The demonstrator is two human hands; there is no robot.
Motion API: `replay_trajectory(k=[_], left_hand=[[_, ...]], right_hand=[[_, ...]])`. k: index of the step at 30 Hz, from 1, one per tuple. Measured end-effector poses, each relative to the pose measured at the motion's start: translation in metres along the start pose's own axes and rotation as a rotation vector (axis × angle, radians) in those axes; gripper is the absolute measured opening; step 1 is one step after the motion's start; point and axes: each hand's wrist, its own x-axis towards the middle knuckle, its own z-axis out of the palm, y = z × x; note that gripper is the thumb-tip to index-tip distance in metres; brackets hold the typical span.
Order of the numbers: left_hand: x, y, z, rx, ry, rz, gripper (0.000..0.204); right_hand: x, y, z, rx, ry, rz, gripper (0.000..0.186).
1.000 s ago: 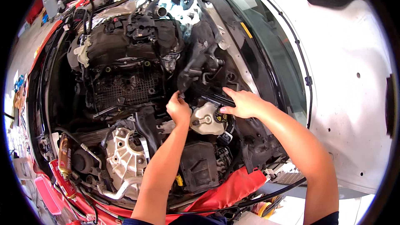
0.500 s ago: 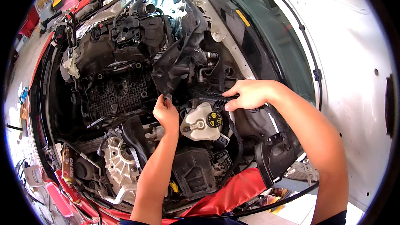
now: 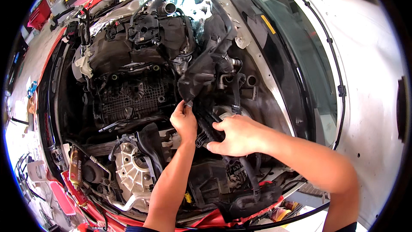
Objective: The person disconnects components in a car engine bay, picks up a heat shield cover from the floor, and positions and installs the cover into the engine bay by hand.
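My left hand is closed, its thumb and fingers pinching the lower tip of a black flexible cover that hangs over the rear of the engine bay. To its right, my right hand is closed around a long black plastic trim piece. Thumb and index finger show on its near side; the other fingers are hidden. The trim lies across where the pale fluid reservoir sits, and now hides most of it. A black hose stands just behind my right hand.
The engine with its ribbed black manifold fills the left middle. A pale ribbed metal housing and a spray can are at the near left. Red cloth covers the front edge. At right are the windshield and white hood.
My right hand has moved left and nearer, bringing the black trim across the reservoir. My left hand keeps its pinch on the cover. The whole view has shifted slightly.
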Motion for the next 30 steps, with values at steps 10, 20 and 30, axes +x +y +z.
replay_trajectory(k=[10, 20, 30], left_hand=[[0.014, 0.037, -0.011, 0.087, -0.436, 0.204, 0.027], [0.035, 0.065, -0.012, 0.166, -0.815, 0.246, 0.029], [-0.117, 0.126, -0.133, 0.71, -0.799, 0.032, 0.087]], right_hand=[[0.028, -0.022, 0.033, 0.063, -0.027, -0.143, 0.056], [0.031, -0.058, 0.05, 0.083, -0.117, -0.308, 0.047], [0.007, -0.014, -0.051, -0.359, 0.999, -0.949, 0.051]])
